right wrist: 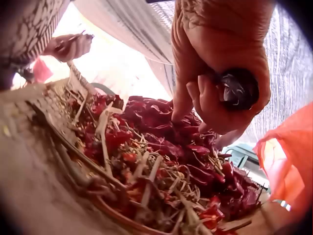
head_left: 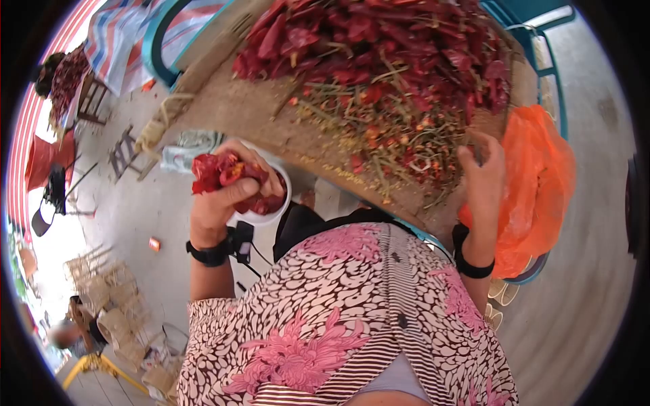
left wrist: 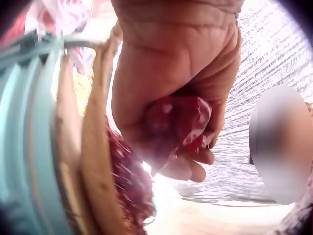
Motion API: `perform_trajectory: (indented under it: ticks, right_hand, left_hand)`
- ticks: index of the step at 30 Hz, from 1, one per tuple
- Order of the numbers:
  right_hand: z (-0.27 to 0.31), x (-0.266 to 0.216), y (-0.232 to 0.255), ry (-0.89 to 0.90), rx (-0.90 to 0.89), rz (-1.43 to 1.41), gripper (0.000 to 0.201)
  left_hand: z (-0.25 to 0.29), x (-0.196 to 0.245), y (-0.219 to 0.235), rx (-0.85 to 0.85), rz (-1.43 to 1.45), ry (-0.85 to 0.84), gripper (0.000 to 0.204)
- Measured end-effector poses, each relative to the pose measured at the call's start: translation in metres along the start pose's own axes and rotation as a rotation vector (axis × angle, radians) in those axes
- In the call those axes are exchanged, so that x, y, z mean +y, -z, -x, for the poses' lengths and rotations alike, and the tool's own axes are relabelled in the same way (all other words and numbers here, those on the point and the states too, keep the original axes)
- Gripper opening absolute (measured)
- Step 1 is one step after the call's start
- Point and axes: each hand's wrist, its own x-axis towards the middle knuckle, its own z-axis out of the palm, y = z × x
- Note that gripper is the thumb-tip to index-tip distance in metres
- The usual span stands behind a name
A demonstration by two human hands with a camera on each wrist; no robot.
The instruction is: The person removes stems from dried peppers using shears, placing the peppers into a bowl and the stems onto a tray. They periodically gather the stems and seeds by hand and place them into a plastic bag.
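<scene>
Several dark-red dried chillies (head_left: 227, 172) are bunched in my left hand (head_left: 237, 193), its fingers and thumb curled round them, above a white bucket (head_left: 287, 193). In the left wrist view, glossy red skins (left wrist: 183, 120) show inside the left hand (left wrist: 171, 63). My right hand (head_left: 485, 177) is over the right side of the board, beside loose stems and bits (head_left: 406, 145). The right wrist view shows the right hand (right wrist: 222, 54) with fingers curled round a dark, round object (right wrist: 239, 89), of unclear kind, above the chilli pile (right wrist: 161, 122).
A large heap of red chillies (head_left: 379, 40) covers the far part of the wooden board (head_left: 223, 111). An orange plastic bag (head_left: 535, 189) hangs at its right edge. Teal chair frames (head_left: 157, 44) stand beyond; a small stool (head_left: 125, 152) is on the floor at left.
</scene>
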Motion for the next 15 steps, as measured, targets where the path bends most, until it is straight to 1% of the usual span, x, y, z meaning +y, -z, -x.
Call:
perform_trajectory:
  ticks: [1, 2, 3, 4, 5, 6, 7, 9, 11, 12, 13, 15]
  right_hand:
    - [0.002, 0.002, 0.001, 0.021, 0.007, -0.038, 0.028]
    - [0.005, 0.001, 0.002, -0.026, -0.037, -0.084, 0.026]
    - [0.007, -0.003, 0.002, -0.074, -0.069, -0.128, 0.024]
    - [0.01, -0.005, -0.001, -0.043, -0.057, -0.131, 0.023]
    - [0.012, -0.006, -0.003, -0.011, -0.038, -0.13, 0.022]
    - [0.012, -0.008, -0.005, 0.021, -0.014, -0.126, 0.021]
    - [0.013, -0.013, -0.005, 0.002, -0.038, -0.148, 0.021]
    - [0.013, -0.024, -0.004, -0.036, -0.087, -0.18, 0.02]
    - [0.01, -0.019, -0.008, -0.005, -0.085, -0.218, 0.019]
    - [0.009, -0.017, -0.008, 0.008, -0.071, -0.234, 0.018]
    - [0.008, -0.019, -0.005, 0.012, -0.084, -0.187, 0.017]
    - [0.009, -0.032, 0.0, 0.016, -0.087, -0.087, 0.015]
  left_hand:
    - [0.015, 0.006, 0.013, 0.1, -0.089, 0.043, 0.026]
    - [0.029, 0.012, 0.027, 0.28, -0.243, 0.22, 0.026]
    - [0.038, 0.014, 0.047, 0.37, -0.496, 0.456, 0.026]
    - [0.048, -0.002, 0.07, 0.38, -0.617, 0.49, 0.024]
    - [0.061, -0.03, 0.097, 0.382, -0.736, 0.52, 0.023]
    - [0.08, -0.068, 0.129, 0.431, -0.769, 0.501, 0.023]
    - [0.097, -0.104, 0.158, 0.474, -0.8, 0.48, 0.023]
    - [0.113, -0.15, 0.185, 0.548, -0.921, 0.558, 0.027]
    - [0.125, -0.192, 0.206, 0.624, -1.036, 0.522, 0.029]
    - [0.122, -0.207, 0.215, 0.65, -1.093, 0.495, 0.029]
    - [0.121, -0.214, 0.221, 0.65, -1.149, 0.55, 0.049]
    - [0.124, -0.23, 0.233, 0.647, -1.281, 0.696, 0.079]
